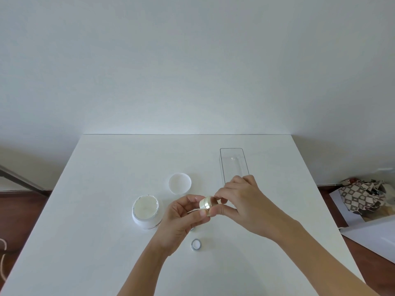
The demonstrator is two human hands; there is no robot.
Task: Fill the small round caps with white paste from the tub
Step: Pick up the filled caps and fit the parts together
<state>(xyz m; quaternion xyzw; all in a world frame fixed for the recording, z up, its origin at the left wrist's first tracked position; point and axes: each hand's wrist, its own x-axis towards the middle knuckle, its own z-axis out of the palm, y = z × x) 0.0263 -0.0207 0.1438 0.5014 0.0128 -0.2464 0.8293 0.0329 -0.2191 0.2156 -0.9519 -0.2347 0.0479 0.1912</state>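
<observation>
I see both hands raised above the middle of the white table, meeting around one small jar with a pale gold, shiny band. The left hand pinches the jar from its left side, thumb below and fingers curled on top. The right hand closes its fingertips narrowly on the jar's other end; I cannot tell if that end is a lid or the body.

The open tub of white paste stands on the table just left of the left hand, toward the near-left part of the middle. Its white lid lies upside down behind it, closer to the far edge. One small round cap with a silver rim lies on the table below the hands, toward the near edge. Another small piece shows under the left hand, but it is mostly hidden. A clear rectangular box stands toward the far-right side, its near end covered by the right hand.
</observation>
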